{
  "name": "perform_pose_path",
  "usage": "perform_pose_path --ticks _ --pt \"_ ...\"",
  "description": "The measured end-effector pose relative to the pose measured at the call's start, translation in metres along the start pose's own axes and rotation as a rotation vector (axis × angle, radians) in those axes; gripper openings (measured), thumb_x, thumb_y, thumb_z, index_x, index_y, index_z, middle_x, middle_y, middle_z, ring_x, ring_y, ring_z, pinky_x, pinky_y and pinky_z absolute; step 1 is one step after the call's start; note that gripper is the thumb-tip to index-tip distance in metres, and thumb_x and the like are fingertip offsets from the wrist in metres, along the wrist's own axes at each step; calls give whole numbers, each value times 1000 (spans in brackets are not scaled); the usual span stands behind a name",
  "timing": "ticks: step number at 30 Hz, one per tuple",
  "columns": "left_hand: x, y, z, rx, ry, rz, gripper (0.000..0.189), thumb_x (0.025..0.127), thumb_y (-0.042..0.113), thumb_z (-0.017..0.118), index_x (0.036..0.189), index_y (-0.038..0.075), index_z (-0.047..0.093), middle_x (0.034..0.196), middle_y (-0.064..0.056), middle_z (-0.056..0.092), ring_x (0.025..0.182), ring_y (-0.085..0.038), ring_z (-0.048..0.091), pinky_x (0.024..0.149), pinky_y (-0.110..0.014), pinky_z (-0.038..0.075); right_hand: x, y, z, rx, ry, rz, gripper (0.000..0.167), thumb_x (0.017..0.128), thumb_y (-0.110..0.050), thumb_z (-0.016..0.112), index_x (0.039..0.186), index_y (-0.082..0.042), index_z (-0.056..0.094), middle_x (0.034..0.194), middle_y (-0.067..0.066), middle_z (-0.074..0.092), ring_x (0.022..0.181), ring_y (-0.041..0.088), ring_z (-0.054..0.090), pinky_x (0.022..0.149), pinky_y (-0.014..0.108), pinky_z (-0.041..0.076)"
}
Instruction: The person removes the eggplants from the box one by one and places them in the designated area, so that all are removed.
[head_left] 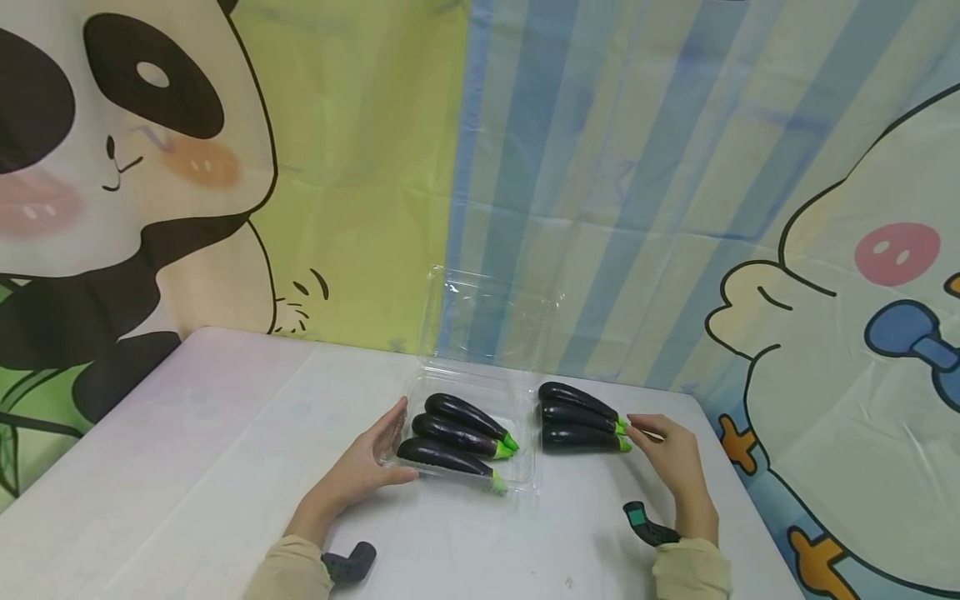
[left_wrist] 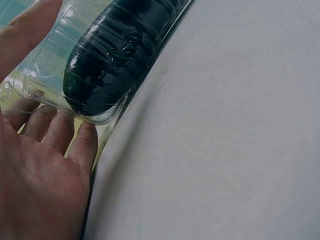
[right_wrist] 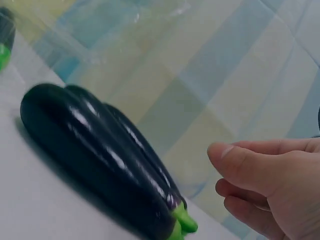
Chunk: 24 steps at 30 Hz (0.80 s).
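Observation:
A clear plastic clamshell box (head_left: 528, 475) stands on the table with its lid (head_left: 487, 321) raised at the back. Three dark eggplants with green stems lie in it, the middle one (head_left: 453, 435) between two others. My left hand (head_left: 363, 462) holds the box at its left side, thumb at the front corner; in the left wrist view its fingers (left_wrist: 82, 145) touch the plastic wall. Right of the box, three more eggplants (head_left: 577, 437) lie side by side. My right hand (head_left: 667, 454) is beside their stems, loosely curled and holding nothing; the right wrist view shows a gap between.
The white table (head_left: 225, 467) ends at a curtain (head_left: 360, 208) behind the box, printed with a panda and stripes. A printed white cartoon figure (head_left: 847, 400) is on the right. Dark devices, one of them a wrist mount (head_left: 351, 563), sit at both wrists.

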<state>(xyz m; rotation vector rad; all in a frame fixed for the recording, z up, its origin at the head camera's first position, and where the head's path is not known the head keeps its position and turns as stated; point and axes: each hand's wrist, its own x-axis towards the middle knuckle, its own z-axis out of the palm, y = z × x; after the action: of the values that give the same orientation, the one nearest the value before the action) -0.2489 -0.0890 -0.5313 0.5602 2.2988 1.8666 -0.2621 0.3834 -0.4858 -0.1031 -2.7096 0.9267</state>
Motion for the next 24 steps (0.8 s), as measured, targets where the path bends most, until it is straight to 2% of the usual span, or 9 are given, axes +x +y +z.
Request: perform_pose_path --ticks 3,6,8,10,16,23,24 --pt "0 0 0 8 0 -6 106 72 22 83 153 28 15 160 5 13 147 -19 14 109 -7 17 1 -14 0 25 21 -42 33 88 -25 68 116 -8 68 116 11 68 108 28 63 88 37 56" --pt "0 1 0 21 1 -13 107 72 23 83 153 28 14 160 5 13 147 -19 15 116 -21 18 1 -29 2 62 31 -91 33 86 -25 70 115 -7 69 114 11 69 106 27 65 84 32 58" --pt "0 2 0 27 2 -14 107 72 24 83 153 27 14 160 5 13 147 -20 16 117 -31 17 0 -38 4 86 28 -122 33 85 -25 71 113 -7 69 112 11 70 104 26 67 81 28 59" --pt "0 2 0 25 3 -13 107 72 23 83 153 26 14 160 3 13 147 -20 16 116 -36 17 0 -48 5 105 24 -156 32 84 -23 72 112 -6 70 109 10 70 101 26 68 79 26 59" --pt "-1 2 1 14 -2 -28 107 71 22 83 153 28 15 160 5 13 147 -18 17 115 -30 18 -4 -78 13 116 -9 -257 28 82 -17 74 109 -8 71 103 7 72 92 20 70 75 19 58" --pt "0 -2 -1 12 7 -22 106 71 21 83 153 29 15 160 6 14 147 -17 16 110 -10 19 -6 -109 35 99 -80 -319 27 80 -16 75 106 -7 72 104 9 71 90 20 71 74 24 60" --pt "1 -2 -1 14 5 -15 107 71 22 83 153 28 15 160 5 14 147 -18 16 111 -10 19 -6 -112 38 86 -87 -324 27 80 -15 75 106 -8 72 104 8 71 90 20 71 74 24 60"
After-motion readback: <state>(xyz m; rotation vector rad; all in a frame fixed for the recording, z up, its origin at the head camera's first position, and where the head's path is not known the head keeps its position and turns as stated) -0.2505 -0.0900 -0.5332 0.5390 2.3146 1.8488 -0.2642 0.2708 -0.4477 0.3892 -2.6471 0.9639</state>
